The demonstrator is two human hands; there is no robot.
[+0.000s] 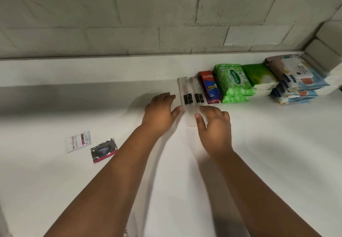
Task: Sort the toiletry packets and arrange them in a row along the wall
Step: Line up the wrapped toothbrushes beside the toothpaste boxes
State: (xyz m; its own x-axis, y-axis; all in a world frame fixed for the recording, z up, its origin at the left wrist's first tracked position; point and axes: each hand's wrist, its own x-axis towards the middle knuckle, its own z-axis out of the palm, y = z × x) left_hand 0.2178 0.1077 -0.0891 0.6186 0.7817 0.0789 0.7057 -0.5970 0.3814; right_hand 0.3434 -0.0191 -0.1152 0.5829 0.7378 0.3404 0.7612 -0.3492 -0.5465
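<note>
Two long clear toothbrush packets (190, 96) with black labels lie side by side on the white counter, left of the red toothpaste boxes (210, 87). My left hand (160, 113) rests flat beside the left packet, thumb touching its near edge. My right hand (214, 125) lies over the packets' near ends, fingers straight, pressing on them. Further right along the wall sit green wipe packs (234, 83), a green-and-white tissue pack (262, 78) and stacked blue-and-white wipe packs (298, 81). Two loose sachets lie at the left: a white one (78, 141) and a silver-and-pink one (104, 150).
A painted block wall (148, 24) runs along the back, with a raised ledge (92, 68) at its foot. The wall turns a corner at the far right (325, 48). The white counter (259, 162) stretches toward me.
</note>
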